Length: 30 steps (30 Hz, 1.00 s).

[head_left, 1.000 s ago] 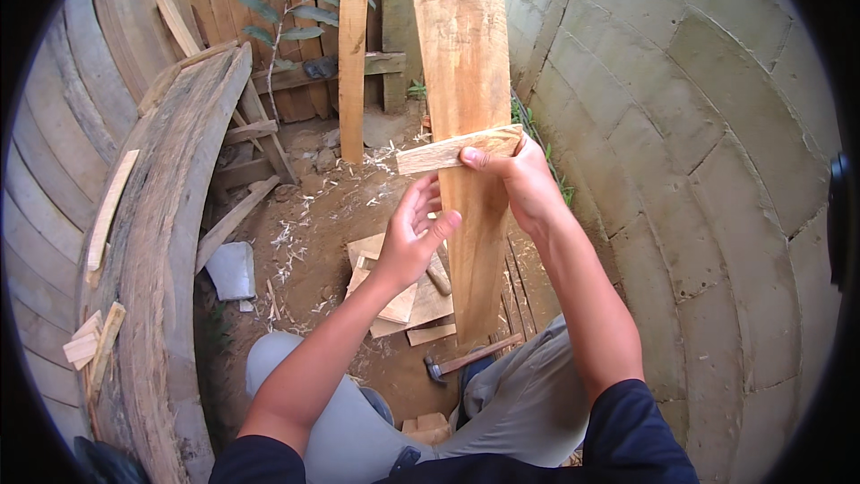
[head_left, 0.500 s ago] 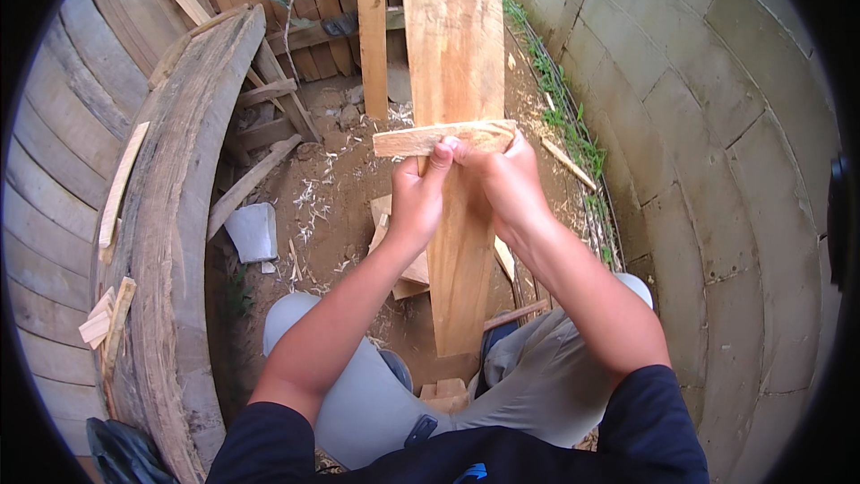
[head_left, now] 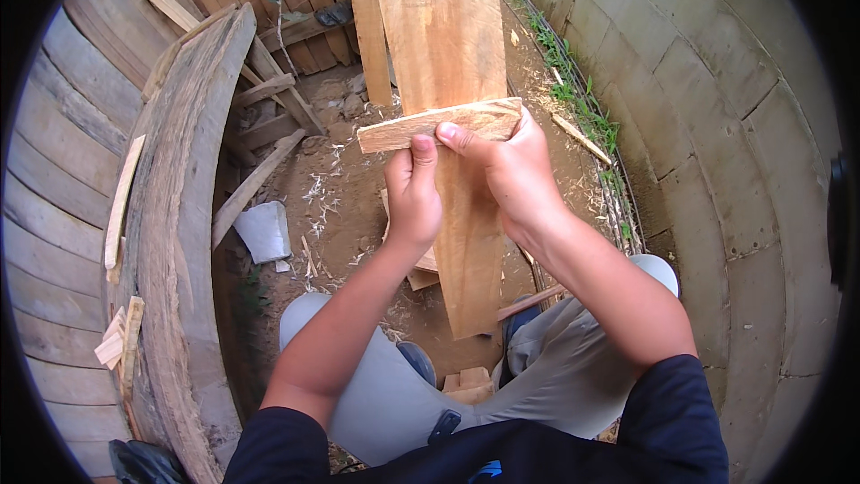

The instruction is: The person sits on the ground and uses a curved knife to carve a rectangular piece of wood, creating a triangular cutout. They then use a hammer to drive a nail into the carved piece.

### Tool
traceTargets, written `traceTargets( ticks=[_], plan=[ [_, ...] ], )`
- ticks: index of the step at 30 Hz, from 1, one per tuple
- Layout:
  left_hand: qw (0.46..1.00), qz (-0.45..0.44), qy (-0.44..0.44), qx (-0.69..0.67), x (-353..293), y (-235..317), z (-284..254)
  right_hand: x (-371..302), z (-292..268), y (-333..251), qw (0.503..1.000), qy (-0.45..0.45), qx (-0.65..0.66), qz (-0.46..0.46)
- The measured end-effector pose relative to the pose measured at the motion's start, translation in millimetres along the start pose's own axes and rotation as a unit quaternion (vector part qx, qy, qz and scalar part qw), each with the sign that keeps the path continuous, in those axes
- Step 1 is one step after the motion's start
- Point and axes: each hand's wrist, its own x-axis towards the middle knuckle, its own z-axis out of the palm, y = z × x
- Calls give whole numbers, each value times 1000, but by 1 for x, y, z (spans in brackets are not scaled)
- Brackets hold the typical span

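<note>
Block wall spans the right side, courses bowed by the lens; bare ground fills the middle. A weathered timber bench runs up the left. Grey-trousered legs spread at the lower edge. Wide board: narrows downward, upper end cut off by the top of the view, lower end between the legs. Narrower upright board stands behind it, to its left. Pale strip lies lengthwise along the bench's left edge. Grey slab sits on the ground, just beside the bench's right edge. Short wooden strip, the piece in hand: held crosswise in front of the wide board, right end slightly higher, left end jutting past the board's left edge; contact with the board cannot be told. Right hand: closed on the short wooden strip's right part, thumb on its front face. Left hand: narrow pinch near the short wooden strip's middle, thumb tip over its lower edge, fingertips hidden. Small offcuts lie at the bench's left edge, toward its near end. Thin shavings are scattered on the ground, right of the slab.
</note>
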Motion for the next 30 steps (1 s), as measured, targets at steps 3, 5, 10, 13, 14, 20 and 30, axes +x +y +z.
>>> traceTargets(
  ticks=[3,5,10,13,14,20,30],
  plan=[
    [998,10,-4,54,0,-5,-5,0,2,-2,1000,1,-4,2],
    [998,15,9,55,0,-5,-4,0,3,-1,1000,0,-1,-2],
    [996,30,12,87,0,-1,-5,0,3,2,1000,-1,1,-21],
    [995,25,5,100,0,-5,-10,0,3,2,1000,0,-7,-12],
    [995,24,6,93,1,-6,-10,0,3,1,1000,-3,-7,-10],
    [996,38,72,-38,-2,9,19,0,0,1,1000,-12,-14,-6],
    [999,45,16,21,-3,5,3,0,-1,7,999,-17,-37,-34]
  ],
)
